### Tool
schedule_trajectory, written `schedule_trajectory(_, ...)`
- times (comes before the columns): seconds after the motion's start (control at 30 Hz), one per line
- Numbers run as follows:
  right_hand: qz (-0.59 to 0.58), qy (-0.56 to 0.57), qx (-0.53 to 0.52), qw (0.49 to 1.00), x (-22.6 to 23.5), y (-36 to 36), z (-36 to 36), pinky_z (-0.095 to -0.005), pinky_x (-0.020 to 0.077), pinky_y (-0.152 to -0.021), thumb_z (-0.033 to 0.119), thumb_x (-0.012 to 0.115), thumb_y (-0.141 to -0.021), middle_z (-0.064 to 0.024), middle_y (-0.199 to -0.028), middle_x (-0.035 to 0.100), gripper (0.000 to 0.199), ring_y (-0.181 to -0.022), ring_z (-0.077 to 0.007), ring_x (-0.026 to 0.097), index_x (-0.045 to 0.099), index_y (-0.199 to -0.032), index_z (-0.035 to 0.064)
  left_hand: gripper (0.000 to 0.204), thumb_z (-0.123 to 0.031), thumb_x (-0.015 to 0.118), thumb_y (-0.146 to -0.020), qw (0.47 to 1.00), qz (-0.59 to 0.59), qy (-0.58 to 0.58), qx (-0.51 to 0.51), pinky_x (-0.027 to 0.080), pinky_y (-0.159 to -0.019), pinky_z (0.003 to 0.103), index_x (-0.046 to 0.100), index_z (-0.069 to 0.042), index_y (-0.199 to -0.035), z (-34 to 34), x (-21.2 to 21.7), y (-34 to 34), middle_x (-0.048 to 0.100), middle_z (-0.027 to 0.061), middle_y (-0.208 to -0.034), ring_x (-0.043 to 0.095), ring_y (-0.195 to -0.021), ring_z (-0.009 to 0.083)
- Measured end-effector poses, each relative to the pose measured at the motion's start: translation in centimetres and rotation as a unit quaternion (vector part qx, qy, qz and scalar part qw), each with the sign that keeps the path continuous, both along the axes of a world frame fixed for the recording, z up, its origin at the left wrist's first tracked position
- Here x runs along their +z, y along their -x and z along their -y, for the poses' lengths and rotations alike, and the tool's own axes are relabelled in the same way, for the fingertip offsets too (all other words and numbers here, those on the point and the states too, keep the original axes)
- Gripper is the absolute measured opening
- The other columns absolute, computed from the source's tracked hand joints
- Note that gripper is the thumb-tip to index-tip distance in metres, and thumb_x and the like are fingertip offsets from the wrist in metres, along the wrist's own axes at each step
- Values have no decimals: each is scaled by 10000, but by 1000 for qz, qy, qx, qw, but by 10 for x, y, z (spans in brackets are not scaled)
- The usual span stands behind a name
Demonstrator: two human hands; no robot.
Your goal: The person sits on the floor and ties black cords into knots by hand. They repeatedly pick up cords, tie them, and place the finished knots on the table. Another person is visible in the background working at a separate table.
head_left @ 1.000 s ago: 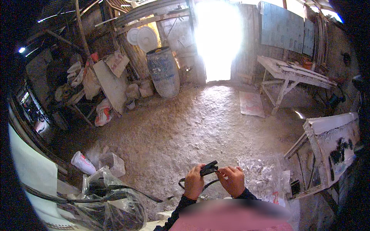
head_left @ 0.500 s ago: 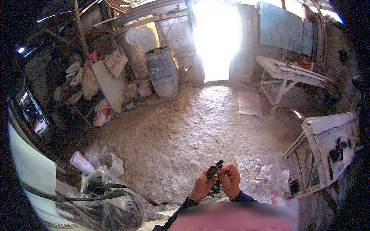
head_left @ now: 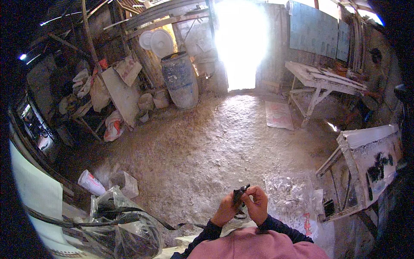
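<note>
Both hands meet low in the middle of the view, in front of my chest. My left hand (head_left: 225, 210) is closed around a bunched black strip (head_left: 239, 195), whose upper end pokes out past the fingers. Beside it my right hand (head_left: 257, 206) is closed in a pinch at the strip's edge, and part of the strip loops down between the hands. A long black strap (head_left: 129, 209) runs from the left across a clear plastic bag (head_left: 142, 233) with dark contents. Whether that strap joins the strip in my hands is hidden.
A white container (head_left: 91, 182) lies on its side at the left. At the right stands a tilted white-stained table (head_left: 358, 144); farther back are a long work table (head_left: 327, 80) and a person (head_left: 374, 88). A blue barrel (head_left: 180, 82) stands near the bright doorway.
The black strip has turned and dropped slightly between my hands, with less of it sticking up. My right hand has shifted a little lower. The person at the far right has moved slightly left.
</note>
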State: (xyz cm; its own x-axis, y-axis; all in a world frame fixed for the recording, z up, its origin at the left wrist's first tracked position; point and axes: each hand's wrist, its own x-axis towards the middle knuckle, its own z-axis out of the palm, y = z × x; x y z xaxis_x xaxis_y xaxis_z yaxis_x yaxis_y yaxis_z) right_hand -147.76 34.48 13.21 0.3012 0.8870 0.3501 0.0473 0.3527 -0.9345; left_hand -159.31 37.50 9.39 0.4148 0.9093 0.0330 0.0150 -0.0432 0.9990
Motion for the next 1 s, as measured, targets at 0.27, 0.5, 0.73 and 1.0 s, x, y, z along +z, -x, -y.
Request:
schedule_trajectory(0.27,-32,-11,73,997,4,2,-6,-299,432,-742,137,611,-793,-51,-895,545,174,-852,-141,533,527,-917,49,124,-115,440,-882,999,-3,-14,32,446,-640,305,498,-10,-911,-4,7,8,553,72,-784,549,-730,167)
schedule_trajectory(0.5,83,47,288,953,-6,-1,-18,-356,320,-952,203,716,-700,-140,-1262,389,822,-1152,-258,404,175,-1312,113,292,-304,436,-903,994,69,-38,75,419,-687,263,516,-43,-800,-10,30,29,548,30,-775,527,-750,127)
schedule_trajectory(0.73,87,58,310,945,-21,23,-25,-324,446,-780,189,671,-741,-132,-1075,511,693,-912,-240,540,247,-1279,82,382,-408,430,-873,975,217,-11,33,427,-671,273,443,-63,-709,-10,50,29,455,14,-658,472,-645,109)
schedule_trajectory(1.0,257,215,413,847,-6,13,-26,-301,440,-513,226,591,-811,-62,-689,588,255,-548,-139,535,514,-1001,75,304,-407,478,-846,862,477,81,148,303,-486,241,433,-124,-745,-24,70,69,284,-43,-571,296,-499,82)
